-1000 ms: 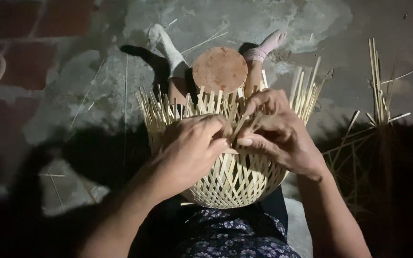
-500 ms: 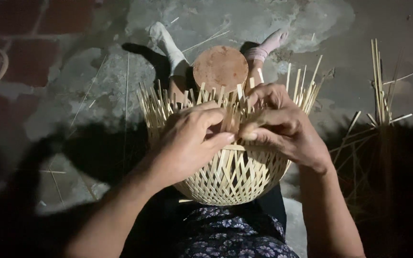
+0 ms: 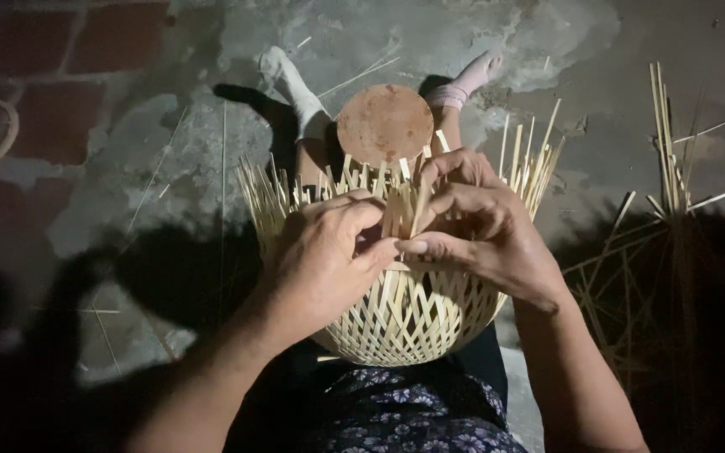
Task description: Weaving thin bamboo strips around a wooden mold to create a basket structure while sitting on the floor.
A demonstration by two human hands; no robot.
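Observation:
A half-woven bamboo basket (image 3: 413,315) rests on my lap, its loose pale strips (image 3: 272,189) fanning up around the rim. My left hand (image 3: 325,256) lies over the near rim with its fingers curled on the strips. My right hand (image 3: 480,226) pinches an upright bamboo strip (image 3: 419,205) between thumb and fingers at the middle of the rim. The fingertips of both hands meet there. A round brown wooden disc (image 3: 385,124) sits just beyond the basket, between my legs.
My legs stretch forward onto a rough concrete floor, feet in white socks (image 3: 291,80). A bundle of bamboo strips (image 3: 669,159) stands at the right, and thin slivers lie scattered on the floor. Red bricks (image 3: 60,50) are at the upper left.
My hands have shifted slightly along the rim, the left moving in closer to the right. The basket stays in place on my lap.

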